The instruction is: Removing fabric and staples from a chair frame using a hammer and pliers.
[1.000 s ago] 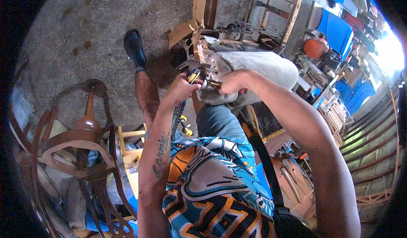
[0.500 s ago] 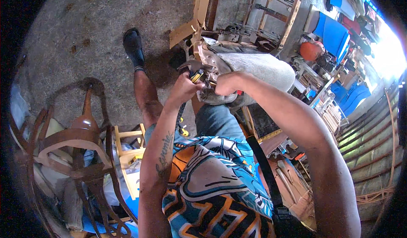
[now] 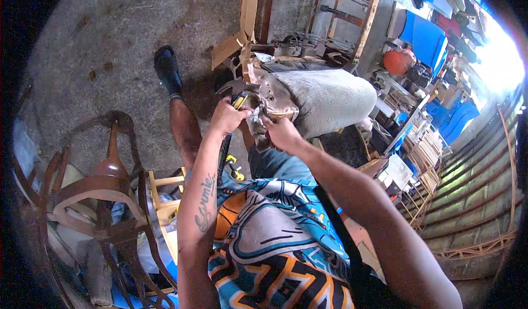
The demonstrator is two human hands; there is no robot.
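Observation:
My left hand [image 3: 226,117] is closed round a claw hammer, its dark metal head [image 3: 235,86] up beside the padded piece and its black and yellow handle running down along my forearm. Right of it lies an upholstered chair part [image 3: 330,100] with a rounded, pale woven cover, across my thigh area. Its near end shows a worn, ragged lining [image 3: 275,94] with a bare wooden edge. At the lower corner of that end, my right hand [image 3: 285,134] pinches the loose lining edge; its fingertips are partly hidden. Both hands are close together.
Left stands a dark carved wooden chair frame [image 3: 99,182], with a light wooden frame [image 3: 165,190] next to it. A yellow and black tool [image 3: 235,168] lies below my left wrist. Upright boards [image 3: 248,12] and a bare wooden frame [image 3: 352,23] stand beyond; clutter fills the right.
My right hand has moved down and left, opening from a fist-like hold to a pinch at the lining's lower corner. More of the padded part's end shows. The hammer stays in my left hand.

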